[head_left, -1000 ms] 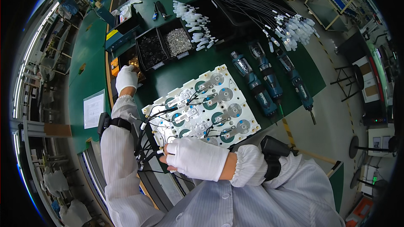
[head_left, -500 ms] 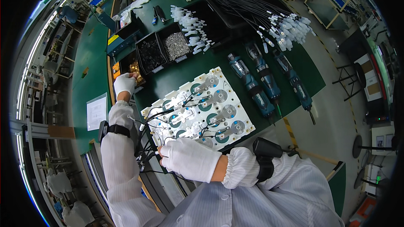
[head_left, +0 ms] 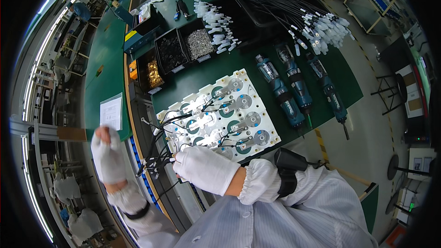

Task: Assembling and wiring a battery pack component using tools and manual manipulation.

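Off the bench's near left side, my left hand (head_left: 108, 156) in a white fingerless glove is raised, slightly blurred. Its fingers are curled together; whatever they pinch cannot be made out. My right hand (head_left: 206, 169), gloved alike, lies over the near left edge of a white plate (head_left: 254, 115) fitted with round discs, metal strips and black leads. Its fingers are closed at the end of a black cable with a pale tip; the palm side is hidden. Beside it, a bundle of black cables (head_left: 154, 160) hangs over the bench edge.
Beyond the plate stand bins of brass-coloured parts (head_left: 154, 74), black parts (head_left: 172, 54) and silver parts (head_left: 199, 43). Several teal power screwdrivers (head_left: 290, 105) lie on the right. Behind are white-tipped cables (head_left: 321, 30) in a black tray. A paper sheet (head_left: 111, 112) lies at left.
My left hand has left the brass-parts bin and swung back toward me, past the bench edge. My right hand stays at the plate's near left edge. The whole view has shifted slightly.
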A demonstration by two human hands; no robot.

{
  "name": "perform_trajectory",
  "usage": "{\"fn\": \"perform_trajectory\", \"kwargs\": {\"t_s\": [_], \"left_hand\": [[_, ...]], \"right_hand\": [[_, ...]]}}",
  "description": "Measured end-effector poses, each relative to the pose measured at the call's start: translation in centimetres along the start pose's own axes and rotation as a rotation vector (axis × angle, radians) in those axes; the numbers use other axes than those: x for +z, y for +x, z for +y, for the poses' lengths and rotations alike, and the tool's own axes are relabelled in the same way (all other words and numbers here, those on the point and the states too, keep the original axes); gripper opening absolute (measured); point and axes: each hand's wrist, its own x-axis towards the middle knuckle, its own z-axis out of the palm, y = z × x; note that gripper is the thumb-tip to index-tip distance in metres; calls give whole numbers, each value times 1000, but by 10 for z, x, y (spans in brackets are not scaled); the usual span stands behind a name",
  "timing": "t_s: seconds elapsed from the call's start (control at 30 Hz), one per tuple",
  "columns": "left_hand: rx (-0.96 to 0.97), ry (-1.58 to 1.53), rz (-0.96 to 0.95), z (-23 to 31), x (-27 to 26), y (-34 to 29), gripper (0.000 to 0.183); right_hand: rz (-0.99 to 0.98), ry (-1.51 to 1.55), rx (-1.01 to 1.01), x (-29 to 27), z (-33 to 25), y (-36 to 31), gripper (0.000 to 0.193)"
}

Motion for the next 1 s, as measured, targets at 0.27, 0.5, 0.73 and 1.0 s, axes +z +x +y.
{"fn": "perform_trajectory", "kwargs": {"t_s": [0.27, 0.5, 0.73, 1.0], "left_hand": [[-274, -380, 160, -3, 40, -112, 18], [-408, -534, 116, -24, 75, -148, 32], [-455, -639, 31, -20, 88, -153, 38], [-451, -612, -38, -4, 91, -149, 32]], "right_hand": [[-119, -250, -133, -6, -12, -2, 11], [302, 369, 149, -27, -4, -6, 15], [358, 667, 223, -51, -14, -13, 24], [387, 750, 230, -47, -11, -15, 26]]}}
